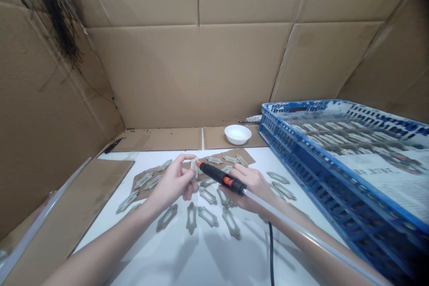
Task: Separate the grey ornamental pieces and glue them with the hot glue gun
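Note:
Between the thumb and fingers of my left hand (pixel 176 178) is a small pale grey-green frame-shaped piece (pixel 193 168), held upright above the table. My right hand (pixel 252 184) is closed around a black glue gun (pixel 219 176) with an orange tip. The tip points left and meets, or nearly meets, the held piece. A long clear glue stick (pixel 288 221) sticks out of the gun's rear, over my right forearm. Several similar grey-green frames (pixel 191 218) lie about my hands, some on a brown cardboard sheet (pixel 246 155), others on the white table (pixel 161 254).
At the right stands a blue plastic crate (pixel 291 174), with rows of similar pieces and newspaper (pixel 395 183) inside. A white bowl (pixel 237 134) sits at the back. Cardboard walls (pixel 241 62) enclose the table. A black cord (pixel 271 250) hangs below my right hand.

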The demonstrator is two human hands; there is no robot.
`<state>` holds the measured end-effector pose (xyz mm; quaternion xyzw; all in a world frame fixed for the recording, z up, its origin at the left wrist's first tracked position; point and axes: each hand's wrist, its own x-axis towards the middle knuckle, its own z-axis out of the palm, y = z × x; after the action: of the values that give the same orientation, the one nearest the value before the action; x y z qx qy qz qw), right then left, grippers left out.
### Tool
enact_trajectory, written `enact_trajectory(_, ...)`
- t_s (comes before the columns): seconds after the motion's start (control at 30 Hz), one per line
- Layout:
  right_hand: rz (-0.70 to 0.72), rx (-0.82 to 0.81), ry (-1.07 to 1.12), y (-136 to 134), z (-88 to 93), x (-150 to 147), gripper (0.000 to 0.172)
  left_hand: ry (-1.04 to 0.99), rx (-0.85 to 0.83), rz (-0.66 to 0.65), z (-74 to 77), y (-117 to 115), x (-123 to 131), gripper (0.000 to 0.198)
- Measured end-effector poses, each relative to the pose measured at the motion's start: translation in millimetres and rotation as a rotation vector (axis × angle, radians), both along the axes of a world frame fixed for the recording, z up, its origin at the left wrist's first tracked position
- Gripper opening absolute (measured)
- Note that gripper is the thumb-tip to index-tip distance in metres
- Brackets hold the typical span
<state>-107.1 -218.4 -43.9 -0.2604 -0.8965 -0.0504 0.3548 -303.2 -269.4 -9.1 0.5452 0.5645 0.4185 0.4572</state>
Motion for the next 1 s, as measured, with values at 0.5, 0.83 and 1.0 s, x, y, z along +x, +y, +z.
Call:
enact_trajectory(0.5, -0.060, -0.018, -0.111, -4.6, 8.9, 0.8, 0.024, -0.007, 0.002, 0.005, -1.4, -1.2, -1.1, 0.036)
enact_trajectory(0.83, -0.022, -0.041, -0.096, 1.0, 4.4, 2.4, 0.023, 0.042, -0.020, 0.021, -1.6, -1.2, -0.2, 0.034)
enact_trajectory(1.0, -0.009, -0.062, -0.095, 1.7, 2.0, 1.9, 0.025, 0.058, -0.018, 0.030, -2.6, -1.1, -0.7, 0.034)
